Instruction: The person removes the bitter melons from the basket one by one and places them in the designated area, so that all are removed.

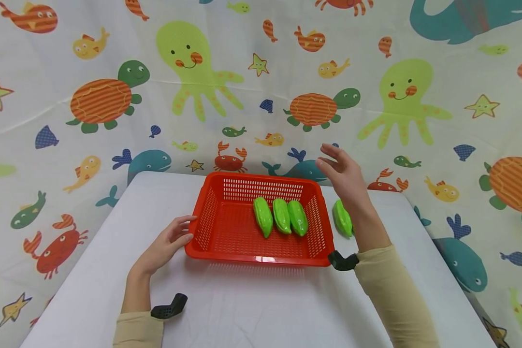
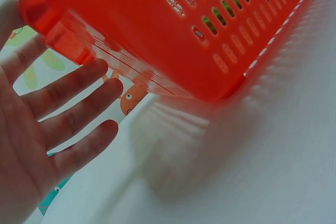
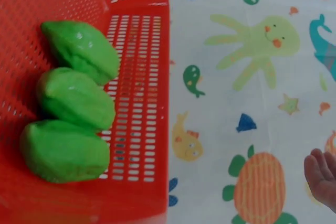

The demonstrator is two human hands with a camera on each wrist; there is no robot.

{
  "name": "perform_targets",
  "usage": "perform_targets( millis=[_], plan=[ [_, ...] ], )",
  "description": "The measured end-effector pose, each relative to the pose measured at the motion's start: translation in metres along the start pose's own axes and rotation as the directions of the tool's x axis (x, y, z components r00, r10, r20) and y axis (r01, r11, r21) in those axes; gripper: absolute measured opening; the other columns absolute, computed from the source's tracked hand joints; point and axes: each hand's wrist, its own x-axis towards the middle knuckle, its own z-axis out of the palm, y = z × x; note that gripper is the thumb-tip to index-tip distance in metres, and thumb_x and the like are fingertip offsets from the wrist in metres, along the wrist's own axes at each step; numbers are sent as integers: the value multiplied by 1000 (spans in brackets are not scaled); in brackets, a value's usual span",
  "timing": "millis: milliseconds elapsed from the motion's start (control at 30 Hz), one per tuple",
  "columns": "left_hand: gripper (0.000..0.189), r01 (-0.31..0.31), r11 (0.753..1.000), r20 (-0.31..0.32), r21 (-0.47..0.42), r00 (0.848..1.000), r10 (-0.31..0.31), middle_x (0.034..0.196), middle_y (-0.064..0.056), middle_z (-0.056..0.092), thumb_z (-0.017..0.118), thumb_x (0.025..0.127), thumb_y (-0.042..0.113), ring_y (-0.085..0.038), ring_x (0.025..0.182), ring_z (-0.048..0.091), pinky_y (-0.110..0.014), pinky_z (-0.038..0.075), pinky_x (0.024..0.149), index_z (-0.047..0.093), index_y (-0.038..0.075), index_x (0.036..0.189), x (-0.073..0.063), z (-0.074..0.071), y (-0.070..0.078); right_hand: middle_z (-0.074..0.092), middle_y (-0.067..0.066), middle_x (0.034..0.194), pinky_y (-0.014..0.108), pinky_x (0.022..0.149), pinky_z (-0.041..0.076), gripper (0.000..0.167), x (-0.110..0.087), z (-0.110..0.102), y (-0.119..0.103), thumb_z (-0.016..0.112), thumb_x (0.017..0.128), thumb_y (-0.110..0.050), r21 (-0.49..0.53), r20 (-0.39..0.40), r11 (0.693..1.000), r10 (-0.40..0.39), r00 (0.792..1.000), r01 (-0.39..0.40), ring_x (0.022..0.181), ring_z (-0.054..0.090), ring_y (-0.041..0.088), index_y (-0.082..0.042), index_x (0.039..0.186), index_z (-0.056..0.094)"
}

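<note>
A red plastic basket with slotted walls stands on the white table. Three glossy green ribbed fruits, like star fruit, lie side by side in its right half; the middle fruit touches or nearly touches its neighbours. My left hand is at the basket's left rim, fingertips right against it; in the left wrist view several fingers extend loosely beside the corner. Above the back right corner my right hand is raised, fingers loosely bent, holding nothing. Another green fruit lies right of the basket, partly behind the right forearm.
The white table extends in front of and beside the basket. Close behind it hangs a cloth printed with sea animals, which also runs down both sides. A black wrist camera sits on the left sleeve, another on the right.
</note>
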Motion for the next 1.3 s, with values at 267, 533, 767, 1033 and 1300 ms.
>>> perform_targets(
  millis=[267,533,767,1033,1300],
  plan=[
    [56,3,1000,-3,1,1000,-3,146,-15,42,60,97,33,-39,131,43,-54,48,97,38,22,147,0,0,-2,48,2,144,43,106,42,54,14,21,-4,66,93,-35,71,-2,996,-58,998,58,128,50,21,-20,142,48],
    [56,5,1000,-2,6,1000,-5,146,-14,42,61,96,35,-38,131,44,-52,49,96,39,23,146,0,-1,-1,48,4,143,42,106,42,52,25,38,11,67,94,-27,131,18,986,-102,995,99,126,51,24,-16,142,49],
    [56,4,1000,-2,5,1000,-4,145,-14,42,61,96,35,-38,131,44,-53,49,96,38,23,146,-1,-1,-1,46,3,145,44,105,42,52,36,49,30,66,94,-25,140,5,984,-112,994,110,127,50,23,-15,142,48],
    [56,5,1000,-3,5,1000,-5,146,-14,42,61,96,35,-38,131,44,-52,48,96,39,23,146,1,0,-1,45,2,146,44,106,41,53,43,55,44,66,94,-29,166,-5,981,-98,995,97,127,49,22,-18,143,48],
    [56,2,1000,-3,1,1000,-2,146,-14,42,61,96,34,-38,131,44,-51,49,96,38,23,147,0,-1,-2,43,14,147,46,105,42,54,40,65,38,63,96,-18,69,43,993,-94,995,91,129,48,33,-6,145,44]
  ],
)
